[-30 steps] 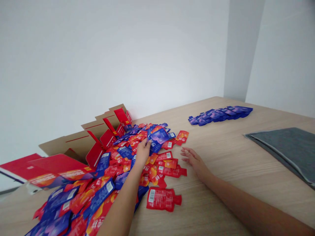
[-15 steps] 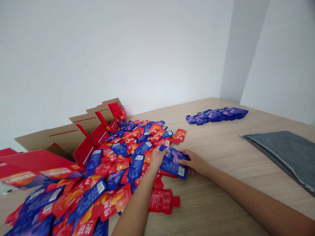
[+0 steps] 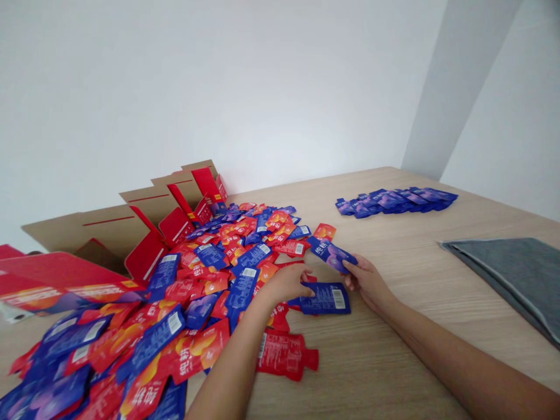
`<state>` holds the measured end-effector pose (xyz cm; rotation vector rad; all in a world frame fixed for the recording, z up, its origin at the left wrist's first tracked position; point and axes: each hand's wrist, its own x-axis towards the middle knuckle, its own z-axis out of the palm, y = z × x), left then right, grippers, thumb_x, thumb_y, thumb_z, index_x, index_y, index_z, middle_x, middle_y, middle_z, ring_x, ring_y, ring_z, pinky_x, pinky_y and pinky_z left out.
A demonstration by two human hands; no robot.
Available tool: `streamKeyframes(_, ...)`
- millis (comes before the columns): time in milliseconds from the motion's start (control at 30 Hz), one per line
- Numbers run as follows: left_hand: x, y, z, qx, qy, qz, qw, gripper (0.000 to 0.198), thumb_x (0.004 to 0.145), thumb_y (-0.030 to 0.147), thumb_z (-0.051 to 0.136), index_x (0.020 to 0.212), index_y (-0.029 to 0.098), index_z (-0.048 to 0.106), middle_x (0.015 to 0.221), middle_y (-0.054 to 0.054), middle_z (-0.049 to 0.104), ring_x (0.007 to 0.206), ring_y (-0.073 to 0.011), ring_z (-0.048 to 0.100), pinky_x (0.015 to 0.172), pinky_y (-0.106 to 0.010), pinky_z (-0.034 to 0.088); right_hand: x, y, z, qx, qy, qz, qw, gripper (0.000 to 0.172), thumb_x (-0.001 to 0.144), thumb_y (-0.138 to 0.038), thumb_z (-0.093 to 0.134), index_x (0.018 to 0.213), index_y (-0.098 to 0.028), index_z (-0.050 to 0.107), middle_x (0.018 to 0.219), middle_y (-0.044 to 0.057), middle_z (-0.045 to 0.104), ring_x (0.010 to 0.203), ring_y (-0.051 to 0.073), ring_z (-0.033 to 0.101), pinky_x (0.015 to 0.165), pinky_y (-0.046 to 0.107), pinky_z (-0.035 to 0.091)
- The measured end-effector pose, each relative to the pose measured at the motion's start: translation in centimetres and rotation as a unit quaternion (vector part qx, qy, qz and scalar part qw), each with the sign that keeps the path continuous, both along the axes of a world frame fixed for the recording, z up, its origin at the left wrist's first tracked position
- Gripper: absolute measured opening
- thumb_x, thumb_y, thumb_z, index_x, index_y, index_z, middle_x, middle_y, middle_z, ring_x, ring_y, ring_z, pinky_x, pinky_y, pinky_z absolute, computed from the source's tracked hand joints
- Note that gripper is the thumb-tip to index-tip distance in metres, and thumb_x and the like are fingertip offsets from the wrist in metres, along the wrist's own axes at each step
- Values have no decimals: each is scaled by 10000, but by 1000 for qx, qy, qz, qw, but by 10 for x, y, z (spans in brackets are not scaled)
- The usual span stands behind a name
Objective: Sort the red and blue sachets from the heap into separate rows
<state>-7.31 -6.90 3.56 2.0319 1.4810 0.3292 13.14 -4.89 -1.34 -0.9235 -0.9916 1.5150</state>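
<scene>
My right hand (image 3: pixel 366 282) pinches a blue pouch (image 3: pixel 331 254) by its near end, with the purple-fruit front facing up, raised over the table. My left hand (image 3: pixel 289 283) is at the right edge of the pile, thumb and fingers apart. Its thumb tip is over another blue pouch (image 3: pixel 326 298), which lies barcode side up; whether they touch I cannot tell. Around the left hand spreads a heap of red and blue pouches (image 3: pixel 251 256). A red pouch (image 3: pixel 286 354) lies flat on the table beside my left forearm.
Open red and brown cardboard boxes (image 3: pixel 144 233) stand in a row at the left, against the pile. A row of overlapping blue pouches (image 3: pixel 396 201) lies at the back right of the wooden table (image 3: pixel 406 262). On the right is a grey zippered fabric bag (image 3: pixel 507 268).
The blue pouches that were together between both hands are now apart. My right hand has lifted one away and turned it, while the other lies by my left hand, whose grip has loosened.
</scene>
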Motion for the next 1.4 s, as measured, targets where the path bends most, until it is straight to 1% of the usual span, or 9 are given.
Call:
streamKeyframes(233,19,-17,19,24,81,-72,994,112,683,185,648,786,198,689,732,11,659,665,-145,586,567,-220,421,5,5,-4,8,1,-33,999,282,703,-453,677,744,-210,539,536,-35,601,394,111,515,351,209,378)
streamKeyframes(433,23,-25,41,284,38,-48,957,184,792,115,511,772,192,677,851,-38,631,855,-163,569,763,-267,455,14,8,2,-5,36,72,997,261,858,-412,426,891,-232,612,1000,78,709,1016,239,637,830,416,518)
streamKeyframes(533,24,-24,35,387,9,-65,920,217,838,122,468,831,204,669,931,-51,621,932,-165,551,837,-300,451,8,-5,13,-50,100,174,978,261,868,-395,442,980,-228,609,1031,69,703,971,237,659,844,450,516)
streamKeyframes(667,22,-17,15,442,-27,-7,896,230,805,79,465,786,212,652,989,-53,603,1012,-179,526,898,-337,439,-3,-17,20,-71,119,179,974,205,801,-313,594,987,-231,618,906,18,717,779,169,685,756,329,548)
streamKeyframes(800,25,-7,0,371,-126,135,910,204,808,127,471,949,205,597,1091,-78,583,1082,-197,516,939,-375,438,-5,-10,14,-70,99,115,986,186,736,-280,675,901,-204,641,834,28,714,745,165,668,703,283,539)
streamKeyframes(900,37,-4,-8,132,-293,225,920,241,875,259,404,1079,181,506,1063,-106,612,990,-205,602,859,-385,496,-4,-5,8,-34,110,51,992,212,686,-333,731,820,-209,624,771,10,694,694,165,633,680,295,521)
streamKeyframes(1033,56,-8,-22,-210,-457,137,854,394,844,477,458,1087,167,465,839,-79,658,669,-206,675,650,-364,540,-4,-5,4,32,98,42,994,261,672,-392,747,807,-217,608,776,-17,671,757,162,605,746,300,472)
streamKeyframes(1200,57,-10,-31,-149,-504,161,836,504,646,427,690,1006,194,426,726,1,641,504,-158,627,542,-307,518,-7,-9,3,67,32,66,995,330,686,-376,737,943,-223,597,851,1,687,802,181,604,765,321,453)
streamKeyframes(1400,57,-15,-25,-112,-403,100,903,359,715,429,587,938,186,447,485,64,547,365,-137,541,384,-230,427,-10,-16,6,4,63,117,991,368,639,-324,776,953,-196,634,891,30,713,792,188,637,732,311,492)
